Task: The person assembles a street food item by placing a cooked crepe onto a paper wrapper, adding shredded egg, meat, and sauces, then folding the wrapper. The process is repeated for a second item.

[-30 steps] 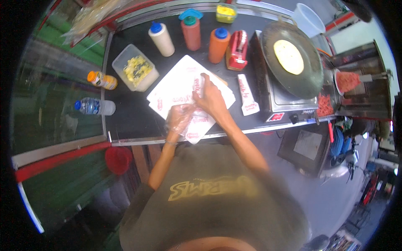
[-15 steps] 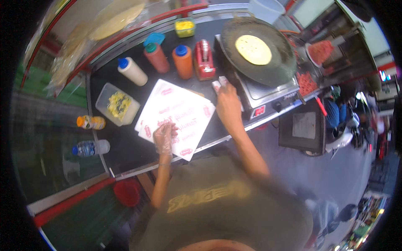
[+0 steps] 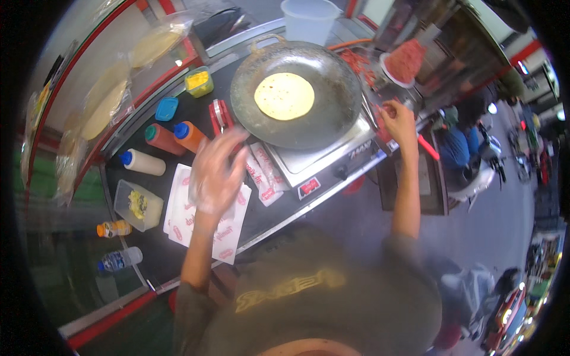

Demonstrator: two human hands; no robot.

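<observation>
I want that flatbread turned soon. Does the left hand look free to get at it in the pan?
Probably yes: the left hand hovers apparently empty beside the pan, and nothing covers the flatbread.

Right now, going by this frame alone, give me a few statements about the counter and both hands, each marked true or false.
1. A round flatbread lies in the dark pan. True.
2. The left hand rests flat inside the pan. False: it hovers blurred above the printed paper sheets, beside the pan.
3. The right hand is at the far right of the stove, by the red minced stuff. True.
4. The white squeeze bottle has a red cap. False: its cap is blue.
</observation>
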